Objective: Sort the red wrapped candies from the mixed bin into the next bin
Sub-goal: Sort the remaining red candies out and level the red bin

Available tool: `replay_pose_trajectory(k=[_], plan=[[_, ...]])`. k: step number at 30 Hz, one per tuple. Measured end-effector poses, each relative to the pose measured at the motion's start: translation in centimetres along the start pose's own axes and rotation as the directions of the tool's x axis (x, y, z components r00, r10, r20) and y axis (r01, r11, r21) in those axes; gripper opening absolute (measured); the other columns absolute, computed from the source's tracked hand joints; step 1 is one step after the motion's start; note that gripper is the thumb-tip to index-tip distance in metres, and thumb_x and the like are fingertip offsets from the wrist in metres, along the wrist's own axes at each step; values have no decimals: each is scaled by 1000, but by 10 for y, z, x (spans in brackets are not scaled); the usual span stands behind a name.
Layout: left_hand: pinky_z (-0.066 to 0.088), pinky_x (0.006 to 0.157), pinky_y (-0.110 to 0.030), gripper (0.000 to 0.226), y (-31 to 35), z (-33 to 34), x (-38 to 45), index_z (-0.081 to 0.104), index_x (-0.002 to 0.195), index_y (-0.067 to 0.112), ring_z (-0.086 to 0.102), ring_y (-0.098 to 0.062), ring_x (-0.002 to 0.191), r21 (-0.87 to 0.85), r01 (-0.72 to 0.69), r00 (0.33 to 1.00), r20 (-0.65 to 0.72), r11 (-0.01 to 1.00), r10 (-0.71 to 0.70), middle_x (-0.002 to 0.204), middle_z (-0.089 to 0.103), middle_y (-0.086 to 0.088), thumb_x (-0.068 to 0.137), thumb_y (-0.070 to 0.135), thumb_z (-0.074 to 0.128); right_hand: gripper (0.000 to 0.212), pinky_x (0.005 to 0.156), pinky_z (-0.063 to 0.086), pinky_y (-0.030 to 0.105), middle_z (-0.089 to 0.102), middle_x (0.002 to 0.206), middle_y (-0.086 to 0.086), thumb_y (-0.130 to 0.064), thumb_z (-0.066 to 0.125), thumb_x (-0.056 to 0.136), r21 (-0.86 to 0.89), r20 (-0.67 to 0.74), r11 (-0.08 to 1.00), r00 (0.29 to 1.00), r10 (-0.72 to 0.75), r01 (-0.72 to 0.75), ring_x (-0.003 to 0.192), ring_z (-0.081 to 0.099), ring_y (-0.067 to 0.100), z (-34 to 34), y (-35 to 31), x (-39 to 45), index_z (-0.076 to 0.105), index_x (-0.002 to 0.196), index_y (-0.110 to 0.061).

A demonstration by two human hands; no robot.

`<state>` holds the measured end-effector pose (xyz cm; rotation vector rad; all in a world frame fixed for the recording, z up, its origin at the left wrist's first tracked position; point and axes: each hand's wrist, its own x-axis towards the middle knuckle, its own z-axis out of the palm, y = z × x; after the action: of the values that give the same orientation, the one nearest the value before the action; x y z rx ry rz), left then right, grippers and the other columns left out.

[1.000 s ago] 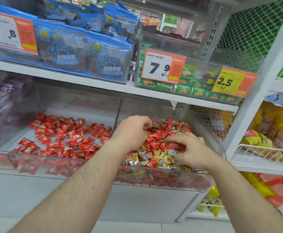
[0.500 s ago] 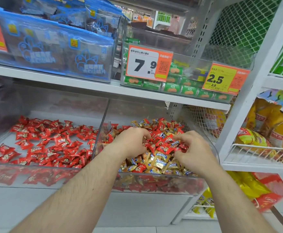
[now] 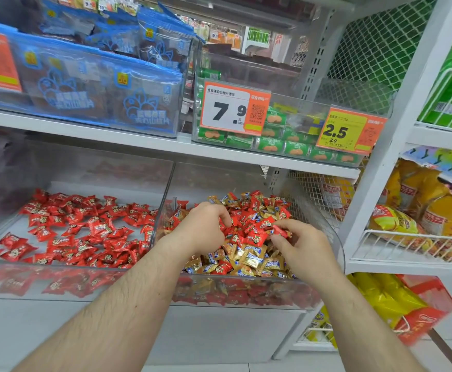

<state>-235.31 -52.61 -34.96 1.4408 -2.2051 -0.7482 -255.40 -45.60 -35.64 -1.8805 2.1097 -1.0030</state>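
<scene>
Two clear bins stand side by side on the lower shelf. The mixed bin (image 3: 337, 253) on the right holds a heap of red and gold wrapped candies (image 3: 249, 237). The left bin (image 3: 128, 283) holds only red candies (image 3: 80, 232), spread thin. Both my hands are inside the mixed bin, on top of the heap. My left hand (image 3: 206, 229) has its fingers curled down into the red candies; what it grips is hidden. My right hand (image 3: 300, 245) pinches a red candy (image 3: 279, 231) between thumb and fingertips.
The shelf above (image 3: 139, 145) carries blue snack bags (image 3: 98, 92) and a clear box of green packs with price tags (image 3: 232, 108). A white upright post (image 3: 396, 135) and a wire basket of yellow bags (image 3: 407, 237) stand to the right.
My right hand has lifted a red candy off the heap in a pinch. My left hand stays curled in the pile. The view shifted slightly, so the bins sit a little further right in frame.
</scene>
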Motion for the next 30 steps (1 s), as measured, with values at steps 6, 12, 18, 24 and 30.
replay_pose_trajectory(k=[6, 12, 18, 24, 30], plan=[[47, 74, -26, 6, 10, 9, 8, 66, 84, 32, 64, -19, 83, 13, -12, 998, -64, 1000, 12, 118, 61, 5, 84, 37, 67, 13, 76, 54, 42, 70, 88, 13, -6, 62, 92, 549, -178, 831, 960, 216, -85, 75, 63, 29, -22, -9, 5, 67, 87, -16], [44, 67, -28, 17, 4, 18, 17, 61, 86, 27, 53, -10, 75, 174, -23, 998, 56, 984, 13, 92, 60, 8, 83, 41, 71, 23, 59, 39, 30, 58, 64, -2, -5, 49, 85, 246, -65, 925, 948, 313, -288, 66, 53, 22, -21, 9, 5, 62, 73, -20], [35, 53, -30, 20, -1, 8, 12, 41, 89, 20, 48, -13, 61, 46, 58, 995, -88, 997, -54, 72, 52, 3, 95, 33, 55, 41, 63, 47, 32, 61, 78, -10, -62, 71, 70, -273, 78, 926, 953, 293, -262, 78, 59, 15, -12, -2, -2, 59, 79, -24], [43, 55, -30, 19, 1, 7, 4, 52, 95, 27, 54, -14, 60, -60, 14, 996, -91, 998, -19, 78, 61, 3, 97, 13, 39, 41, 64, 49, 35, 60, 70, -5, -53, 77, 75, -205, 95, 954, 966, 241, -218, 70, 57, 16, -9, -2, -5, 56, 72, -18], [43, 62, -25, 20, 15, 18, 4, 62, 101, 37, 52, -7, 65, 14, -47, 998, -38, 999, 47, 92, 59, 15, 85, 50, 61, 41, 58, 39, 33, 56, 71, -5, -44, 80, 74, -217, 72, 962, 980, 184, -165, 69, 51, 17, -7, -3, -10, 48, 70, -19]])
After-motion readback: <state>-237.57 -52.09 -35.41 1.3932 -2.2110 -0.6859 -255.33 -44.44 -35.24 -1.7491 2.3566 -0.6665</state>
